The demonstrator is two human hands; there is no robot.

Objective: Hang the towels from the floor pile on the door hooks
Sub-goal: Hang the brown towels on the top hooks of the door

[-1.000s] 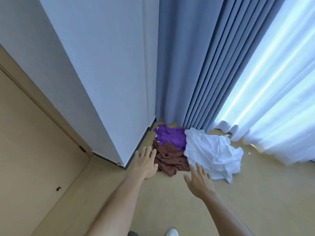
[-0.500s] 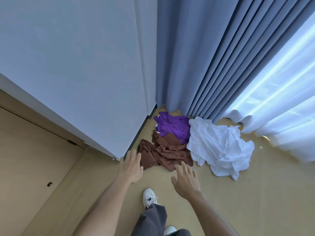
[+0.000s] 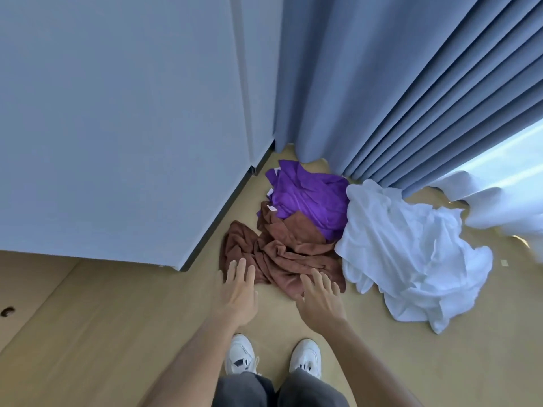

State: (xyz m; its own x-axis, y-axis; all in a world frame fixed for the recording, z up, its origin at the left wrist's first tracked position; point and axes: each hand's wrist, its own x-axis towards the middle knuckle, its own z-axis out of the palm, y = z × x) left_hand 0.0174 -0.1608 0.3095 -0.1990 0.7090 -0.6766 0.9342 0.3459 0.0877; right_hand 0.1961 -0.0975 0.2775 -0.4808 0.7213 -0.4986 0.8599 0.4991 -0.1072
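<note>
Right, I count three towels in the floor pile: a brown towel (image 3: pixel 282 254) nearest me, a purple towel (image 3: pixel 308 195) behind it toward the corner, and a white towel (image 3: pixel 411 254) beside both on the right. They touch one another on the floor (image 3: pixel 117 333) between the pale wall panel (image 3: pixel 117 127) and the blue curtain (image 3: pixel 382 83). Both my hands reach over the brown one's near edge: left hand (image 3: pixel 238 292) and right hand (image 3: pixel 321 298), fingers straight and slightly spread, gripping nothing. Below, my two white shoes (image 3: pixel 241 355).
</note>
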